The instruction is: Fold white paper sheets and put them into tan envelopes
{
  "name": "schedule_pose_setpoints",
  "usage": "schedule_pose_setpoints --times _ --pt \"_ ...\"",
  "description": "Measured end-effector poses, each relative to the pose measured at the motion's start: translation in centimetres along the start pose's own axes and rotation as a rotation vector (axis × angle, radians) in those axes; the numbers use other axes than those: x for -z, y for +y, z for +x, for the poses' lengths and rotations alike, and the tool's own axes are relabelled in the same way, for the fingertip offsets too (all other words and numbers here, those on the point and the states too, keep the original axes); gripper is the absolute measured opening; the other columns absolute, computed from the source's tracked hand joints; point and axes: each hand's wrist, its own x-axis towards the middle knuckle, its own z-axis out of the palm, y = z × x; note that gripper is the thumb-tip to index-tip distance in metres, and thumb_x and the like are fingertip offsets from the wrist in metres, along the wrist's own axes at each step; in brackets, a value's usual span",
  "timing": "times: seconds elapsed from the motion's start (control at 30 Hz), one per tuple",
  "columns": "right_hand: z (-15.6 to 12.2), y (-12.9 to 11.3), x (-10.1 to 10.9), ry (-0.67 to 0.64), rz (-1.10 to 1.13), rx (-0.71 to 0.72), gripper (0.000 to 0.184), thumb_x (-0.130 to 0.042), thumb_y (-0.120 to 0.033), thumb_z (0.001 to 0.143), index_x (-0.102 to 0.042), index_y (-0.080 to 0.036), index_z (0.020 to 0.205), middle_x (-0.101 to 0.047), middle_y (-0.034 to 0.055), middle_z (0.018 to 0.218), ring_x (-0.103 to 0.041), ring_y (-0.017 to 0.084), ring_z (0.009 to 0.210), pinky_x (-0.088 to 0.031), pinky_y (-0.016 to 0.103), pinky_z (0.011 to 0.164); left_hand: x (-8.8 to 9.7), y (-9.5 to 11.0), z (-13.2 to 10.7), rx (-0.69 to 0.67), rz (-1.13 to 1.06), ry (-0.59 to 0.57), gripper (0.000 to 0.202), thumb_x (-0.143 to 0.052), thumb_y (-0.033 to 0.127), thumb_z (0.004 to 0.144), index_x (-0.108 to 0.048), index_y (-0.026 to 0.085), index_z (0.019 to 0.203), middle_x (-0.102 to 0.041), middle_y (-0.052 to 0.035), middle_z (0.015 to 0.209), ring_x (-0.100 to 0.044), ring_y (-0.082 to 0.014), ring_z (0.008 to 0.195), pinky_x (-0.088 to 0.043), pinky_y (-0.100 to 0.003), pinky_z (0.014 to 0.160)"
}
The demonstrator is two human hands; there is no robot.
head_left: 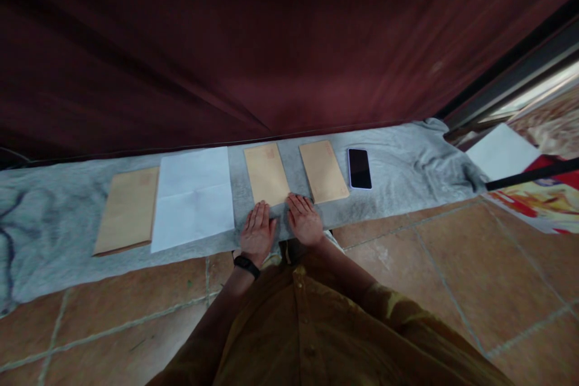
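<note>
My left hand [257, 232] lies flat with its fingers stretched out, the fingertips at the near left corner of a brown paper envelope [266, 174]. My right hand [305, 220] rests flat too, fingertips by the same envelope's near right corner. Just right of it is a second brown envelope [323, 172], apart from the right hand's fingers. To the left lies a large white sheet of paper [193, 199] with fold creases. Beyond that sheet sits a stack of brown envelopes or a thick one [128, 210], its right edge beside the sheet.
A phone [359, 169] with a dark screen lies right of the envelopes. Everything rests on a grey cloth [407, 163] over a narrow surface. A dark red curtain [289, 42] hangs behind. At the right are a white sheet [503, 151] and a colourful printed bag [543, 199].
</note>
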Motion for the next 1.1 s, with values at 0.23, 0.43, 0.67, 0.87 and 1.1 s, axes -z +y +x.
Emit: schedule_pose_setpoints --times 0.23,0.43,0.67,0.87,1.1 --pt "-0.1 -0.2 0.1 0.027 0.001 -0.024 0.047 -0.042 -0.026 0.102 -0.05 -0.014 0.146 -0.05 0.0095 0.151 -0.045 0.025 0.14 -0.032 0.044 0.12 -0.3 -1.0 -0.8 0.032 0.042 0.028 0.055 -0.042 0.036 0.099 -0.043 0.016 0.15 -0.049 -0.0135 0.152 -0.045 -0.0286 0.141 -0.036 -0.048 0.117" --pt "0.0 -0.3 0.3 0.027 0.014 -0.026 0.045 -0.042 -0.025 0.102 -0.051 -0.012 0.144 -0.052 0.0109 0.15 -0.046 0.026 0.139 -0.033 0.044 0.119 -0.1 -0.7 -0.6 0.022 0.069 0.026 0.055 -0.04 0.038 0.1 -0.045 0.015 0.149 -0.05 -0.0147 0.15 -0.046 -0.0289 0.141 -0.036 -0.048 0.116" --pt "0.3 -0.7 0.8 -0.002 0.03 0.069 0.047 -0.044 -0.029 0.103 -0.048 -0.014 0.147 -0.046 0.01 0.154 -0.037 0.025 0.145 -0.031 0.046 0.12 0.3 -0.4 -0.2 0.013 0.109 -0.011 0.05 -0.039 0.037 0.1 -0.05 0.025 0.146 -0.053 -0.0118 0.149 -0.046 -0.0314 0.14 -0.038 -0.052 0.112" --pt "0.6 -1.1 0.5 -0.05 0.048 0.145 0.045 -0.045 -0.03 0.103 -0.05 -0.016 0.145 -0.05 0.0091 0.151 -0.041 0.022 0.143 -0.031 0.045 0.121 -0.1 -0.5 -0.3 0.02 0.088 -0.006 0.05 -0.04 0.039 0.099 -0.05 0.024 0.146 -0.052 -0.0123 0.15 -0.045 -0.0321 0.141 -0.037 -0.054 0.112" --pt "0.2 -0.4 0.5 -0.009 0.031 0.059 0.044 -0.043 -0.03 0.103 -0.05 -0.015 0.144 -0.051 0.0084 0.151 -0.045 0.024 0.14 -0.031 0.045 0.12 -0.5 -0.9 -0.9 0.02 0.07 0.045 0.055 -0.04 0.038 0.1 -0.043 0.017 0.15 -0.048 -0.0153 0.152 -0.043 -0.0306 0.142 -0.035 -0.052 0.116"
